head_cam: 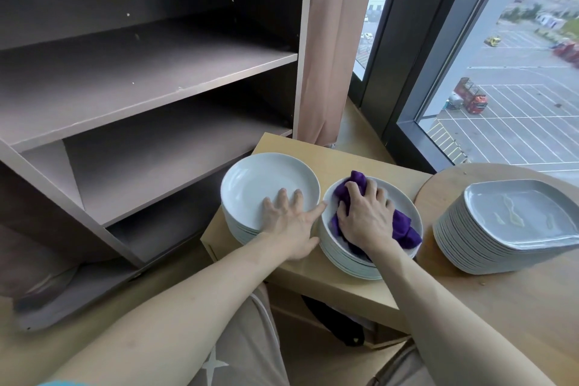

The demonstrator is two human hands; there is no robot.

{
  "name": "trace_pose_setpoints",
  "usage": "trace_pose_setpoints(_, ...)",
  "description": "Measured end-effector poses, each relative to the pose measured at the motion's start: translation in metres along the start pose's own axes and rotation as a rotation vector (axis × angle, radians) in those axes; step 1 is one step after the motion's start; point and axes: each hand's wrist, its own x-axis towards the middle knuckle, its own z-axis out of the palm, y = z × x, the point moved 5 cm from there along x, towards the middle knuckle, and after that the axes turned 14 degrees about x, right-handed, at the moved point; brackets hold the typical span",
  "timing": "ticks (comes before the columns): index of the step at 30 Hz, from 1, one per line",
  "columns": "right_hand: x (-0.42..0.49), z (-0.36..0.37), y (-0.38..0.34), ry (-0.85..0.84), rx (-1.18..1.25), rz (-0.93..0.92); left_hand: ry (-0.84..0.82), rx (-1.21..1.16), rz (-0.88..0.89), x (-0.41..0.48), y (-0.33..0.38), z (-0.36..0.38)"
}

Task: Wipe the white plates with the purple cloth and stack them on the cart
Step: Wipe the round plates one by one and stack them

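Observation:
Two stacks of round white plates stand side by side on a small wooden cart (332,279). My left hand (291,222) rests flat with spread fingers on the top plate of the left stack (260,182), its forefinger reaching the rim of the right stack (404,200). My right hand (366,213) presses the bunched purple cloth (404,229) into the top plate of the right stack, fingers curled over the cloth.
A stack of squarish grey plates (513,222) sits on a round wooden table (517,307) to the right. An open brown shelf unit (150,88) stands at the left. A window (517,72) and a curtain (332,41) are behind the cart.

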Motion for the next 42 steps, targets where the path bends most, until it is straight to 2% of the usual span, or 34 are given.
trace_pose_setpoints(6,0.005,-0.017,0.031,-0.073,-0.286,0.028,0.002,-0.02,-0.004,0.001,0.0,0.001)
trace_pose_setpoints(9,-0.005,-0.028,0.048,-0.114,-0.334,0.075,0.005,-0.012,-0.008,0.002,-0.001,0.004)
trace_pose_setpoints(18,-0.043,-0.045,0.05,-0.213,-0.123,0.165,0.006,-0.007,-0.005,0.002,-0.002,0.003)
trace_pose_setpoints(25,-0.064,-0.042,0.025,-0.307,0.006,0.099,0.007,0.004,-0.01,0.001,-0.002,0.0)
trace_pose_setpoints(34,-0.062,-0.03,0.004,-0.367,0.054,0.055,-0.002,0.012,-0.006,-0.001,-0.001,0.0)
trace_pose_setpoints(42,-0.043,-0.009,-0.009,-0.308,0.119,0.012,0.002,0.019,-0.008,-0.003,-0.001,-0.002)
